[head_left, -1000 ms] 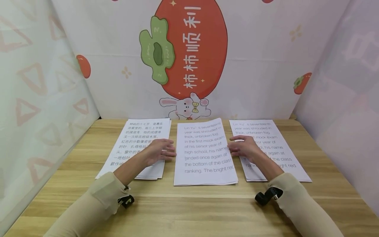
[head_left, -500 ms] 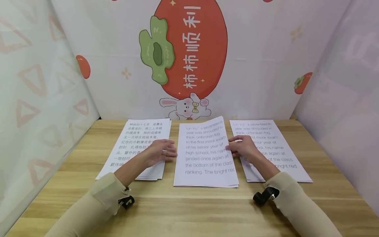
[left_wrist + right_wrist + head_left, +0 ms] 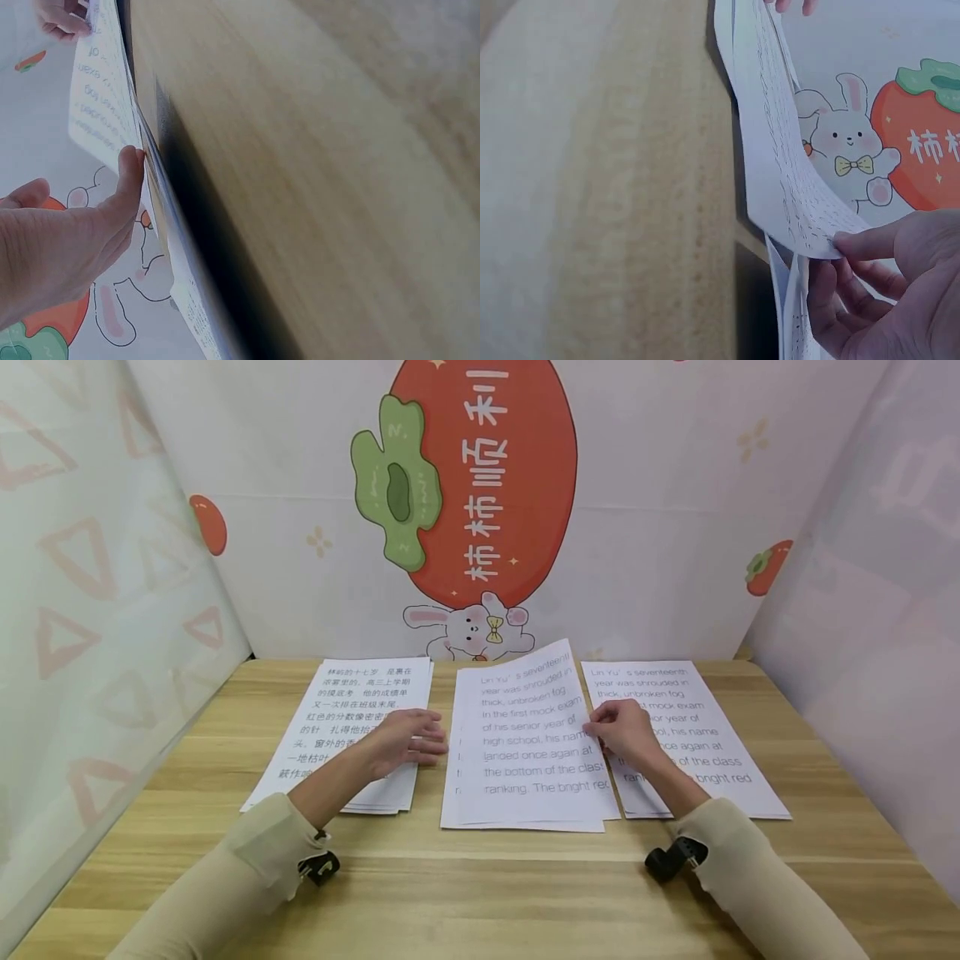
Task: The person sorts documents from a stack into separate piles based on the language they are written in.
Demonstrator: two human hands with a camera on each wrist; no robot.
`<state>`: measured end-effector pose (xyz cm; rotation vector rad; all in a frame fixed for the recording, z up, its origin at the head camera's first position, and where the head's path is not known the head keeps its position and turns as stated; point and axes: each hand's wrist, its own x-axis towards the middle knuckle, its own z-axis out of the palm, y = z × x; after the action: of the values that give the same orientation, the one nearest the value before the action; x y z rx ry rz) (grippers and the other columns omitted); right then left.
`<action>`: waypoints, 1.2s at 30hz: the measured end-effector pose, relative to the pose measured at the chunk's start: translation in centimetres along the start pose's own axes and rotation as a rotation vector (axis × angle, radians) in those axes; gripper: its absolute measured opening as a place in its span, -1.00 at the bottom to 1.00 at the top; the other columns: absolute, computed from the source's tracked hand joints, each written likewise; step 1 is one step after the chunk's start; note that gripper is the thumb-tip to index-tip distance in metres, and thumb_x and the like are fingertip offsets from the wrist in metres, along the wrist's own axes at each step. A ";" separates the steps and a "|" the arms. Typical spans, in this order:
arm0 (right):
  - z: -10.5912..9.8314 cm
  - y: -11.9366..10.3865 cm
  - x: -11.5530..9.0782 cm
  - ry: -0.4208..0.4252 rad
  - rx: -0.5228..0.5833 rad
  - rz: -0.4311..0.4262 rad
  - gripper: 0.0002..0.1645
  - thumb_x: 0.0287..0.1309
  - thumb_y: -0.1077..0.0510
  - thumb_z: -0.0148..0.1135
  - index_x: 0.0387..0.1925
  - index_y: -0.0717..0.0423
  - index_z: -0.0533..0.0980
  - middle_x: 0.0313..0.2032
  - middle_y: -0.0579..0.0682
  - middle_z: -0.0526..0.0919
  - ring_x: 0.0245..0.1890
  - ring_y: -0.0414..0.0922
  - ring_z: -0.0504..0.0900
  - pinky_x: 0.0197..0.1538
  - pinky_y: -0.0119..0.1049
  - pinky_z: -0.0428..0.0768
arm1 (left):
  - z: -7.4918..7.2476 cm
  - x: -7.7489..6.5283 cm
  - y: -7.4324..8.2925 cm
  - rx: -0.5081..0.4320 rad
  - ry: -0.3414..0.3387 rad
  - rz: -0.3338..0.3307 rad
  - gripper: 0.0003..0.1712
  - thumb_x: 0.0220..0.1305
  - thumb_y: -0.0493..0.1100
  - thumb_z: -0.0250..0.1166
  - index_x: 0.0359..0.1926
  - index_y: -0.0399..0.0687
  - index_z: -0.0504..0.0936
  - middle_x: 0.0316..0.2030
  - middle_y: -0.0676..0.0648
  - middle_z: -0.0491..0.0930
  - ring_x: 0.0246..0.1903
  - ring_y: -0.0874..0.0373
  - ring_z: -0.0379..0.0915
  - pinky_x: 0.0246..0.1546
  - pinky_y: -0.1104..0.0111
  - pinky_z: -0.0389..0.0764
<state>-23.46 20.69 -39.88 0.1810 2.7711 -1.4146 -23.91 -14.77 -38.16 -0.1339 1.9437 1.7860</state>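
Three paper stacks lie side by side on a wooden table. With thumb and fingers my right hand (image 3: 624, 732) pinches the right edge of the top printed sheet (image 3: 525, 752) of the middle stack. That sheet bends upward along its right side, as the right wrist view shows, and sits shifted over the sheet beneath (image 3: 450, 802). My left hand (image 3: 401, 743) has its fingers loosely extended over the right part of the left stack (image 3: 330, 693), fingertips near the middle stack's left edge.
The right stack (image 3: 720, 752), printed in English, lies under my right hand and forearm. Table wood (image 3: 480, 893) stretches in front of the papers. A white backdrop (image 3: 645, 568) with a red persimmon (image 3: 517, 460) and a rabbit (image 3: 468, 631) rises behind the table.
My right hand has gone from touching the middle stack's edge to pinching its top sheet. The sheet has lifted at its right side and slid rightward. My left hand has stayed put.
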 end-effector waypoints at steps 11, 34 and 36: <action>-1.3 -0.3 -0.3 -0.077 0.333 0.046 -0.75 0.37 0.31 0.29 -0.01 0.37 0.48 -0.34 -0.04 0.73 -0.36 -0.23 0.71 -0.36 -0.38 0.74 | 0.6 1.0 0.1 0.070 0.074 0.053 -0.47 0.54 -0.30 0.05 0.44 -0.41 0.30 0.15 -0.37 0.54 0.07 -0.14 0.64 0.12 0.16 0.71; -2.2 0.4 -0.9 -0.176 0.502 0.082 -0.66 0.40 0.32 0.24 0.12 0.36 0.45 -0.26 -0.11 0.70 -0.28 -0.22 0.73 -0.22 -0.32 0.79 | 2.4 1.1 0.8 -0.031 0.040 0.110 -0.44 0.34 -0.55 0.23 0.34 -0.45 0.37 -0.24 -0.09 0.59 -0.35 0.15 0.63 -0.33 0.32 0.80; -2.4 0.6 -1.0 -0.182 0.503 0.081 -0.64 0.39 0.32 0.25 0.14 0.37 0.44 -0.25 -0.11 0.69 -0.27 -0.23 0.72 -0.20 -0.31 0.79 | 2.6 1.1 0.9 -0.036 0.031 0.113 -0.45 0.34 -0.55 0.22 0.33 -0.45 0.37 -0.26 -0.08 0.59 -0.36 0.15 0.63 -0.33 0.31 0.81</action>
<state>-22.35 22.90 -38.85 0.1600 2.1944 -1.9646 -24.45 -11.88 -37.85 -0.0657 1.9768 1.9021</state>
